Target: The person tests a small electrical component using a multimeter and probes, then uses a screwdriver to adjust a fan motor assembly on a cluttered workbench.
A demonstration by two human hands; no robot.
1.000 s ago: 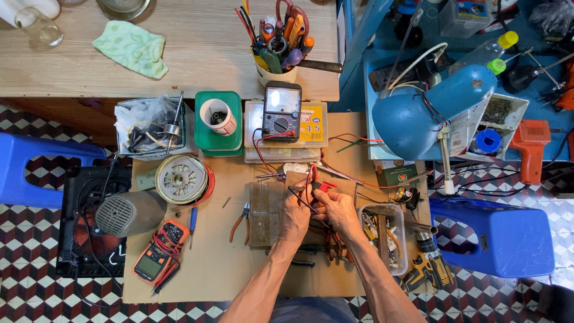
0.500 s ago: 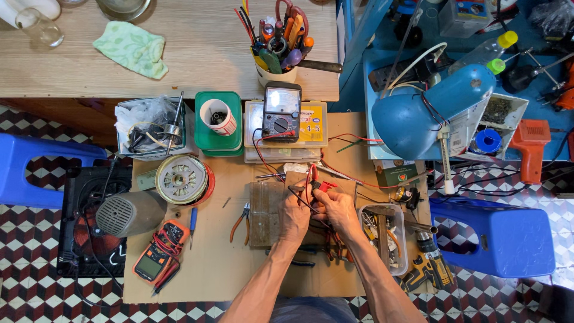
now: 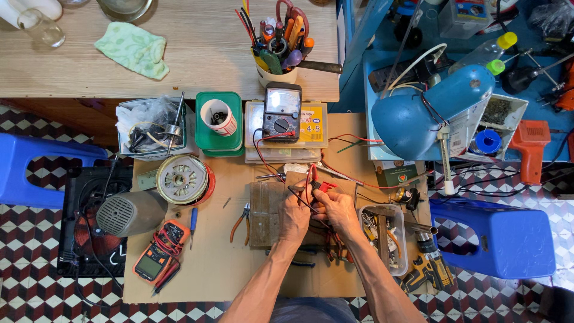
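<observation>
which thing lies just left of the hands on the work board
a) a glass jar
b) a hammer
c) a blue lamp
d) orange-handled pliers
d: the orange-handled pliers lie on the board just left of the left hand.

Low wooden worktable, orange multimeter, pliers, round motor stator, green tray, clear parts box

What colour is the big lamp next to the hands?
The lamp is blue, seen best in the head view, to the right of the hands.
</observation>
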